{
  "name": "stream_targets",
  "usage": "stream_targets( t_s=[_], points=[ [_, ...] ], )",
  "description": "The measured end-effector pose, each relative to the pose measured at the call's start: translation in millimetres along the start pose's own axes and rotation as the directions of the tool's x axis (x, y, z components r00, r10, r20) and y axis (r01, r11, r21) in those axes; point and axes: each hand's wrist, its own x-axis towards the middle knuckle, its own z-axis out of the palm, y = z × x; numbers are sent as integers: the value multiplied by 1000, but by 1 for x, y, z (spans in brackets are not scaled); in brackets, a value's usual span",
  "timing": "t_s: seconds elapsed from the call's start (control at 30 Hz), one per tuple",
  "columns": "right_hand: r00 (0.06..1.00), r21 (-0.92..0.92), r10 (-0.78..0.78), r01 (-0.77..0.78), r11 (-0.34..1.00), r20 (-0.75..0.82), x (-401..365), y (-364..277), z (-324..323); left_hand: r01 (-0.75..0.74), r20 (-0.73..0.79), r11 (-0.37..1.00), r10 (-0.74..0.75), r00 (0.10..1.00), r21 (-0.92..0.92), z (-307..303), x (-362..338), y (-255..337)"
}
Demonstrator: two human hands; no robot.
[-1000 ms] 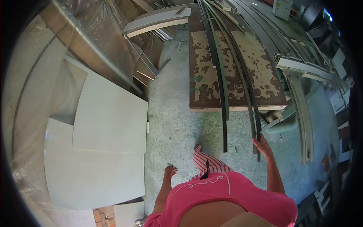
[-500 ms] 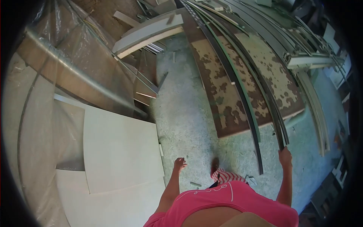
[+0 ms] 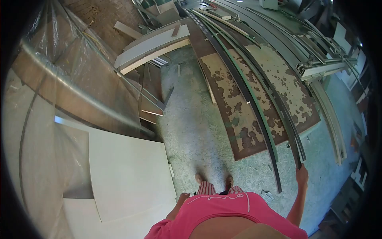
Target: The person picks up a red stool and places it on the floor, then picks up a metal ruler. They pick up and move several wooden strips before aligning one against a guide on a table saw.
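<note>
My right hand is closed round the near end of a long dark profile strip, which runs back over the table with its patchy brown and cream top. Beside it on the same table lie a green strip and a black strip, both overhanging the near edge. Low at my left side is my left hand, close to the pink shirt. Its fingers are too small and partly hidden to read, and nothing shows in it.
Large white panels stand at the left, beside plastic sheeting over a curved brown piece. A white-topped board lies at the back. More profiles are stacked at the right. Small scraps lie on the concrete floor.
My left hand has dropped back toward my body. Both feet now show side by side. My right hand keeps its hold on the strip and appears slightly lower in view.
</note>
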Motion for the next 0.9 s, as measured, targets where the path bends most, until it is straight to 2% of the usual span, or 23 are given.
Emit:
stream_targets(
  t_s=[0.07,0.1,0.13,0.2,0.23,0.27,0.3,0.33,0.37,0.43,0.47,0.53,0.6,0.67,0.7,0.73,0.77,0.8,0.87,0.9],
  points=[
    [996,-12,-27,27,1000,-85,-14,-10,-6,-39,18,999,40,999,-33,-21,12,17],
    [996,-8,-15,14,1000,-89,-22,-18,-12,-36,-4,988,36,999,-150,-30,24,31],
    [999,-41,29,-30,999,-27,-31,-31,-22,-35,-22,963,31,999,-267,-39,36,51],
    [991,-94,114,-107,990,69,-42,-50,-29,-48,17,934,58,998,-354,-60,74,80],
    [990,-98,129,-122,988,65,-45,-52,-22,-42,94,933,81,992,-358,-75,86,100],
    [988,-88,143,-139,986,52,-45,-51,-13,-135,84,915,180,980,-381,-87,99,114],
    [987,-79,157,-154,985,39,-45,-54,-8,-151,89,912,198,976,-381,-99,109,133],
    [953,-66,279,-272,960,116,-42,-61,-6,-154,101,911,207,973,-382,-111,125,153],
    [953,-67,285,-279,958,104,-39,-64,2,-153,113,910,211,971,-384,-124,140,169],
    [933,-224,355,-333,916,64,-39,-70,12,-199,117,903,261,958,-380,-153,163,194],
    [933,-234,357,-336,913,53,-38,-89,5,-201,125,897,269,955,-394,-169,171,204],
    [952,-165,306,-301,939,9,-32,-131,-10,-216,69,896,262,963,-387,-200,183,215],
    [986,-86,161,-163,983,-30,-20,-175,-19,-222,44,888,261,964,-402,-230,202,213],
    [986,-20,-52,49,999,-159,-12,-216,-19,-163,35,929,184,982,-331,-255,224,198],
    [991,74,-57,66,995,-118,-10,-241,-23,-160,44,934,183,982,-321,-267,230,190],
    [990,26,-106,109,994,-95,-5,-258,-21,-112,17,945,123,992,-309,-281,231,184],
    [998,93,-52,56,994,-43,-9,-295,-31,-64,-12,952,63,998,-298,-292,233,178],
    [995,103,-89,94,990,-48,-7,-314,-32,-63,-10,955,63,998,-289,-299,242,165],
    [991,115,-123,129,985,-58,4,-347,-34,-15,-11,887,11,1000,-462,-310,256,153],
    [984,87,-158,165,982,-89,13,-363,-36,-18,-10,889,15,1000,-458,-315,257,154]
  ],
)
